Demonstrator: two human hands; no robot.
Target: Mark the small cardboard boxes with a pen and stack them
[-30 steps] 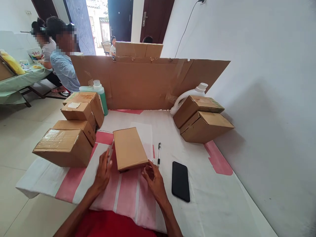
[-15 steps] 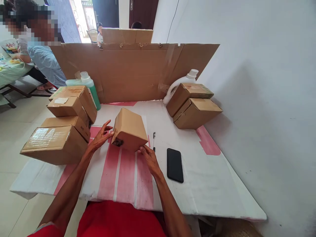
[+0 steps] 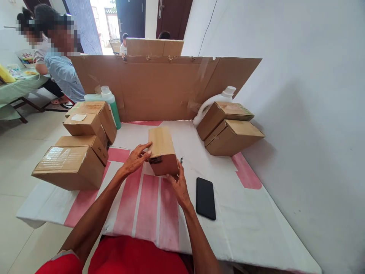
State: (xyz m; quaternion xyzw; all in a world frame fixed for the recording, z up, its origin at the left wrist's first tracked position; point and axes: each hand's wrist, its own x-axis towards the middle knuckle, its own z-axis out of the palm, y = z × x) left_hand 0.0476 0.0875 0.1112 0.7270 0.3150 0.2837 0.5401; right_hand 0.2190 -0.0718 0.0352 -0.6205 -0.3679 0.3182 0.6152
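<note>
A small brown cardboard box (image 3: 162, 146) is held between my two hands over the middle of the table, a dark mark on its near left corner. My left hand (image 3: 138, 156) presses its fingers against the box's left side. At the lower right corner, my right hand (image 3: 179, 184) grips it, fingers along the side and thumb by the bottom edge. Just beyond the right fingers a pen (image 3: 181, 160) lies mostly hidden. A black phone (image 3: 205, 198) rests on the cloth to the right of my right hand.
Several cardboard boxes (image 3: 68, 163) are stacked at left, beside a green bottle (image 3: 114, 112). Two more boxes (image 3: 234, 137) stand at right before a white jug (image 3: 216, 98). A cardboard panel (image 3: 159, 87) closes off the table's back. A person (image 3: 64, 72) sits beyond, at left.
The box has shifted right and turned so its near face points more toward me. My left hand has come rightward onto its side; my right fingers now reach up its right side, covering more of the pen.
</note>
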